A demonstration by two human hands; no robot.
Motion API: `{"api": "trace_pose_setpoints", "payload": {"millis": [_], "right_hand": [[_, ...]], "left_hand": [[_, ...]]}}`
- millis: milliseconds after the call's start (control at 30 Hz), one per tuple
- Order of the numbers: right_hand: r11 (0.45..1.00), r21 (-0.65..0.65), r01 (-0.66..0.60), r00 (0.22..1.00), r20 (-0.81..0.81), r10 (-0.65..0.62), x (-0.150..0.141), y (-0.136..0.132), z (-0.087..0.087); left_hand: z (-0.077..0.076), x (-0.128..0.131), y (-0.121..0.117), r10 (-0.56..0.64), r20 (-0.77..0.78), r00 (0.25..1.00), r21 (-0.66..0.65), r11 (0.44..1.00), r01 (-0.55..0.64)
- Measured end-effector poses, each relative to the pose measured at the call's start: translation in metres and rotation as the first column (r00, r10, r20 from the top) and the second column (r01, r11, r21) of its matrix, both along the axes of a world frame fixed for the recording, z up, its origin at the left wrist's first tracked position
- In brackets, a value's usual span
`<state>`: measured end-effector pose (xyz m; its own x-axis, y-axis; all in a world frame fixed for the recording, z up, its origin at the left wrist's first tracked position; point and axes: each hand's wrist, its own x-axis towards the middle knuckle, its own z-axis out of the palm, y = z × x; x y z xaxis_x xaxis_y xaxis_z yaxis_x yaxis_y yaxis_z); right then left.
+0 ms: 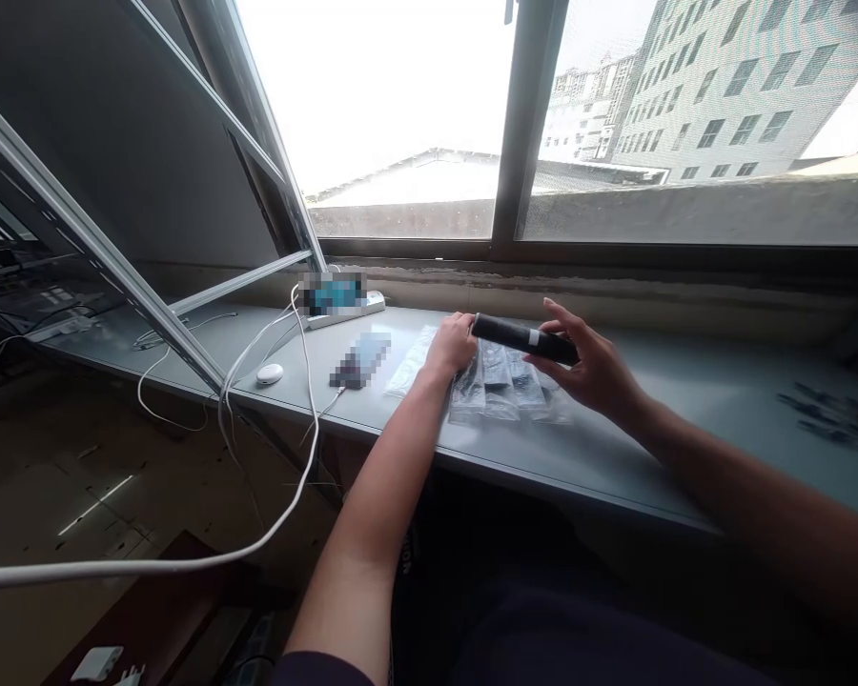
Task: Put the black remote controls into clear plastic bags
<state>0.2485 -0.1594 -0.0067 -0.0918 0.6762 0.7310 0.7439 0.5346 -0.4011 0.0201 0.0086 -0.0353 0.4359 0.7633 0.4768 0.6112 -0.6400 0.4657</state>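
In the head view, a black cylindrical object with a pale band [504, 333] is held above the grey-white tabletop [658, 381], tilted slightly, its banded end lower and toward the right. That end is gripped between the thumb and fingers of the right hand [590, 367], with some fingers raised. The left hand [452, 345] is positioned at the opposite end with its fingers curled; whether the cylinder or a bag is gripped by it cannot be told. Flat clear plastic bags with dark contents [497, 386] are laid beneath the cylinder, and a whitish plastic bag [409, 367] is seen just left of them. Farther left, a blurred phone-like object [361, 360], a round white device [270, 373] and a white power strip [347, 312] are noted on the surface. Dark, indistinct slender items [836, 417] are spread at the far right.
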Motion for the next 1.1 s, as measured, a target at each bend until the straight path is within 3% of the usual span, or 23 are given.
{"api": "trace_pose_setpoints", "payload": {"millis": [233, 400, 567, 867, 933, 1033, 1100], "right_hand": [[0.958, -0.257, -0.128, 0.931, -0.365, 0.027, -0.007, 0.002, -0.003], [0.941, -0.27, -0.204, 0.863, -0.504, 0.042, -0.005, 0.006, -0.002], [0.939, -0.214, -0.269, 0.834, -0.54, 0.116, -0.008, 0.006, -0.002], [0.934, -0.106, -0.34, 0.881, -0.382, 0.278, -0.012, 0.002, 0.002], [0.952, -0.114, -0.284, 0.908, -0.352, 0.229, -0.012, 0.002, 0.0], [0.994, -0.103, -0.037, 0.969, -0.247, 0.011, -0.009, 0.001, -0.002], [0.985, -0.136, 0.103, 0.972, -0.198, -0.129, -0.006, 0.0, -0.001]], "left_hand": [[-0.003, 0.002, 0.001, -0.019, 0.028, 0.999, -0.001, 1.0, 0.019], [-0.003, 0.001, 0.002, -0.011, 0.024, 1.0, -0.005, 1.0, 0.011], [-0.002, 0.001, 0.002, -0.005, 0.015, 1.0, -0.003, 1.0, 0.005], [-0.002, 0.001, 0.0, -0.005, 0.008, 1.0, -0.008, 1.0, 0.005], [-0.001, 0.001, 0.0, -0.002, 0.005, 1.0, -0.01, 1.0, 0.002], [0.0, 0.0, -0.001, -0.002, -0.003, 1.0, -0.008, 1.0, 0.002], [0.0, 0.0, -0.001, -0.002, -0.007, 1.0, -0.007, 1.0, 0.002]]}}
